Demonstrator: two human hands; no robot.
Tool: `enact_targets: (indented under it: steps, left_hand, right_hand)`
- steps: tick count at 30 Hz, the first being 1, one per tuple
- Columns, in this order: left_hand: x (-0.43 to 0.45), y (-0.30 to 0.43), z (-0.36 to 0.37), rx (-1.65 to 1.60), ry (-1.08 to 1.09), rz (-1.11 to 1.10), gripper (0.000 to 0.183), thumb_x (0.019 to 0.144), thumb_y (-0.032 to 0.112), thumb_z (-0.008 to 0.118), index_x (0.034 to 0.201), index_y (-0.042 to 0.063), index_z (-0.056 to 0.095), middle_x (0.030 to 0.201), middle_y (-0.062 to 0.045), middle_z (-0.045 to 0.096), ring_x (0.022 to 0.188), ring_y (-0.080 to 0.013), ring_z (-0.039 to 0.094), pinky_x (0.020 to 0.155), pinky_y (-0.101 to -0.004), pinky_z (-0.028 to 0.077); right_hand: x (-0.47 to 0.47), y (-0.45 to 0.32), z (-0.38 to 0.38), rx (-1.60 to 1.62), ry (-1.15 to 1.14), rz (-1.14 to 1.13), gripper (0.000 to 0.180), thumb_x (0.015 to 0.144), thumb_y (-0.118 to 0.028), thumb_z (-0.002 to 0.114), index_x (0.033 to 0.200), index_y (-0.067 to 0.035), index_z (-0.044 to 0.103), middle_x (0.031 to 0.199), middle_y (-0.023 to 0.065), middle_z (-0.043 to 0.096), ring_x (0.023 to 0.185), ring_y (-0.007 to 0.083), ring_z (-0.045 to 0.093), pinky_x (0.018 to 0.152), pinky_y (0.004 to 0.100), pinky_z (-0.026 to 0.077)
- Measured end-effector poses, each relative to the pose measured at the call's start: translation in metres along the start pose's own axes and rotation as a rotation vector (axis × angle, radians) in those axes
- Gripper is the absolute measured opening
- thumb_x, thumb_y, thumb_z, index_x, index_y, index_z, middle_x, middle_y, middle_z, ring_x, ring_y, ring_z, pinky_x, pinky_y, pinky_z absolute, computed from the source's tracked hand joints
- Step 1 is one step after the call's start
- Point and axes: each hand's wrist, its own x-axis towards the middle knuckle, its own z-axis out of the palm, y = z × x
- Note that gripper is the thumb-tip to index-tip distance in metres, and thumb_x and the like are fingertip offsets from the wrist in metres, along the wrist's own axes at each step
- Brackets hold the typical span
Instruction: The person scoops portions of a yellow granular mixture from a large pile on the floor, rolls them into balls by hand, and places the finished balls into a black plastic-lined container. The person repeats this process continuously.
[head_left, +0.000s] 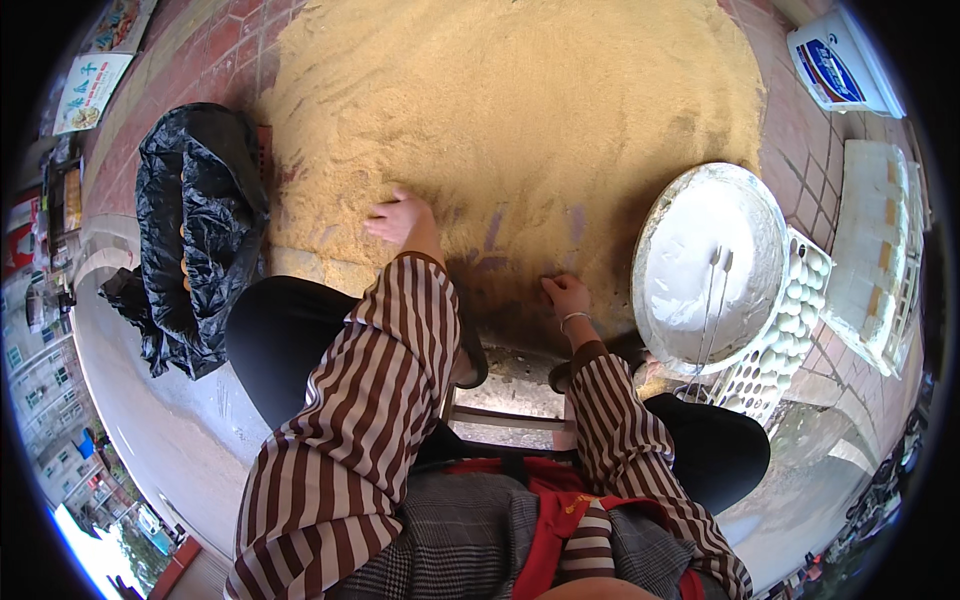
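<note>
A broad layer of yellow-brown, sawdust-like grains (517, 105) covers the ground before me. My left hand (401, 219) lies palm down on its near left part, fingers spread and pointing left, holding nothing. Low over the near edge, where the layer is thin and dark, is my right hand (566, 295), its fingers curled; whether anything is in them cannot be told. To its right stands a round basin (694, 262) coated with whitish paste, with a pair of thin metal tongs (716, 300) across it. White eggs (793, 307) sit in a tray partly under the basin.
At left, a crumpled black plastic bag (225, 217) partly covers round orange-brown things. A whitish foam box (866, 247) stands at far right, with a white plastic bucket (836, 64) beyond it. My knees flank the work area. Red paving tiles (225, 45) border the grains.
</note>
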Motion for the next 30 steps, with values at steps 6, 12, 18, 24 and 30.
enact_targets:
  steps: [6,12,18,24,30]
  left_hand:
    - [-0.047,0.071,0.041,-0.157,-0.005,0.319,0.054,0.089,0.052,0.045,0.094,-0.002,0.052,0.106,-0.022,0.051,0.100,-0.0325,0.052,0.084,-0.0468,0.048]
    - [-0.074,0.171,0.011,-0.512,-0.634,0.235,0.073,0.080,0.046,0.059,0.127,-0.004,0.033,0.122,-0.027,0.042,0.112,-0.0351,0.047,0.091,-0.0495,0.044]
    - [-0.099,0.225,-0.088,-0.830,-1.221,0.329,0.069,0.089,0.040,0.055,0.142,0.006,0.027,0.142,-0.021,0.034,0.130,-0.0319,0.036,0.106,-0.0452,0.034]
    - [-0.027,0.270,-0.134,-0.539,-1.504,1.178,0.043,0.092,0.027,0.057,0.129,0.008,0.051,0.126,-0.009,0.056,0.117,-0.0201,0.051,0.097,-0.0352,0.041]
    - [0.121,0.218,-0.139,-0.021,-0.850,1.196,0.061,0.092,0.053,0.044,0.137,0.013,0.042,0.142,-0.012,0.041,0.132,-0.0287,0.037,0.108,-0.0458,0.030]
  right_hand:
    - [-0.001,-0.002,-0.003,-0.118,0.000,-0.057,0.026,0.076,-0.031,0.072,0.074,-0.005,0.068,0.061,0.0049,0.063,0.049,0.0122,0.057,0.050,0.0289,0.046]
    - [-0.003,-0.012,-0.003,-0.065,-0.042,0.060,0.025,0.078,-0.028,0.071,0.074,-0.004,0.066,0.061,0.0052,0.064,0.049,0.0120,0.058,0.048,0.0277,0.047]
    - [-0.003,-0.012,-0.003,-0.060,-0.042,0.045,0.025,0.077,-0.028,0.071,0.074,-0.003,0.067,0.063,0.0060,0.066,0.051,0.0129,0.060,0.052,0.0285,0.049]
    - [0.011,0.000,-0.002,-0.234,-0.013,0.012,0.032,0.072,-0.036,0.074,0.074,-0.005,0.068,0.069,0.0109,0.067,0.063,0.0228,0.064,0.064,0.0348,0.051]
    - [0.014,-0.003,0.004,-0.458,0.002,0.046,0.036,0.071,-0.041,0.071,0.075,-0.006,0.070,0.073,0.0141,0.067,0.070,0.0298,0.065,0.070,0.0392,0.052]
